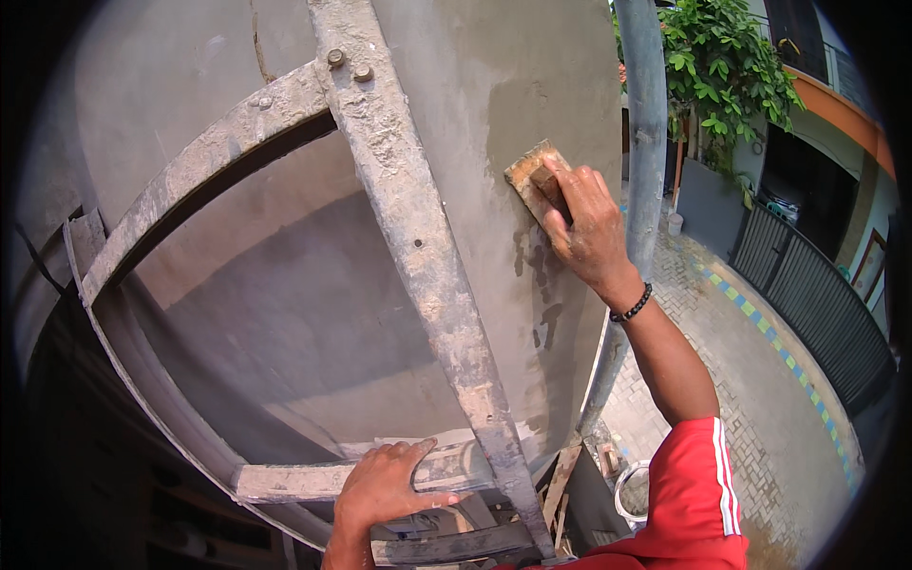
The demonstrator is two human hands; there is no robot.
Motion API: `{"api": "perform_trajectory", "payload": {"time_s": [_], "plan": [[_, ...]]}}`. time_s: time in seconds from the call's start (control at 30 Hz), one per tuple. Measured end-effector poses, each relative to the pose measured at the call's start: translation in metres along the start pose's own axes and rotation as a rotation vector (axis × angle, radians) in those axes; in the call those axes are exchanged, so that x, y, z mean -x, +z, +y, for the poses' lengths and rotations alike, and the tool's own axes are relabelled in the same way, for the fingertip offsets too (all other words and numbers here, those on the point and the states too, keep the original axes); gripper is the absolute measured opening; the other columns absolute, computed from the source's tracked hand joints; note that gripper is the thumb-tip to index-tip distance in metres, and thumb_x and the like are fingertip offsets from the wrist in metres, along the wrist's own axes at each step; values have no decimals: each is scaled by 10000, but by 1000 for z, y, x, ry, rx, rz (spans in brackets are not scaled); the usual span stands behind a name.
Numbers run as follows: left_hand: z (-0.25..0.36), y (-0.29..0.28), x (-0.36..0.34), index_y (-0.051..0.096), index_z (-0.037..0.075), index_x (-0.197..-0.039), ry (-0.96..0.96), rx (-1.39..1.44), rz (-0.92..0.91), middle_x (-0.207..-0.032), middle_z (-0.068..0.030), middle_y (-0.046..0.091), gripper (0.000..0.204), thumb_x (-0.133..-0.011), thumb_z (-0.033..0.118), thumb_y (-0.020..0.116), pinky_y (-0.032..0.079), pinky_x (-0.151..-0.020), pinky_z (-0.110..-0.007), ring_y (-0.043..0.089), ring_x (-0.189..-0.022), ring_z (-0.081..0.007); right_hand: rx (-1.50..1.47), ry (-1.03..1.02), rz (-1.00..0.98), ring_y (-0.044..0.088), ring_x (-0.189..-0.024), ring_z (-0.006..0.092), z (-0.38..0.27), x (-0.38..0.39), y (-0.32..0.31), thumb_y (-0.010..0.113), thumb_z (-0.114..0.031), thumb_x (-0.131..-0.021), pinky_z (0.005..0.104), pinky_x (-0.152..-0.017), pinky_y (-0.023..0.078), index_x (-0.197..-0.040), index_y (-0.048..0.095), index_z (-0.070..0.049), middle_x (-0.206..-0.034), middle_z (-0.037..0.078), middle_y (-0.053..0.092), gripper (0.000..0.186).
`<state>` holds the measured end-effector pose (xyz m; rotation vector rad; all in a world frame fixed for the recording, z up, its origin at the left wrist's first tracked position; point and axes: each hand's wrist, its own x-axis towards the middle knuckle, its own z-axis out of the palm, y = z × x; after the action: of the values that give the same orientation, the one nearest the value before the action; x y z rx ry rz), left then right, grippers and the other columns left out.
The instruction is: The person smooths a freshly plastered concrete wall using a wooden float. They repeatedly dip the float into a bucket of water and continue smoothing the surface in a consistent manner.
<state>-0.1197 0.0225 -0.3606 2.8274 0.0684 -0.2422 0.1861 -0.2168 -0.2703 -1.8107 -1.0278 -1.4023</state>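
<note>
My right hand grips the block handle of a small wooden float, which lies against the grey plastered wall. The plaster around and below the float is darker and looks damp, with streaks. My left hand holds a plaster-crusted metal crossbar near the bottom of the view, fingers curved over it and thumb along it. A long bolted upright bar of the frame runs between my two hands, with a curved arm joined to it on the left.
A grey vertical pipe runs right of the wall. Far below are a paved lane, a ribbed metal gate, a leafy tree and a house front. Wooden planks and a white bucket sit low beside the frame.
</note>
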Motion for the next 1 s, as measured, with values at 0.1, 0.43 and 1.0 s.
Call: {"api": "perform_trajectory", "payload": {"time_s": [0.1,0.43,1.0], "plan": [[7,-4,-5,592,29,-1379,-2,-8,-15,-1321,-236,636,1034,-657,750,763,430,-1084,-465,572,-1266,-402,-51,-88,-334,553,-880,302,-14,108,15,669,16,-742,421,-772,523,-1401,523,-12,-970,122,541,675],[5,0,-1,606,41,-1361,33,15,68,-1240,-251,666,1009,-675,771,730,471,-1022,-476,617,-1184,-415,0,168,92,560,-910,321,-10,53,16,620,-18,-807,434,-804,513,-1388,541,-9,-975,151,542,586],[4,-2,-4,631,1,-1304,33,71,54,-1197,-259,682,981,-665,733,769,498,-978,-467,642,-1144,-417,-158,-32,-166,568,-900,320,-51,72,40,658,-31,-789,433,-807,515,-1380,533,2,-992,150,544,605]]}}
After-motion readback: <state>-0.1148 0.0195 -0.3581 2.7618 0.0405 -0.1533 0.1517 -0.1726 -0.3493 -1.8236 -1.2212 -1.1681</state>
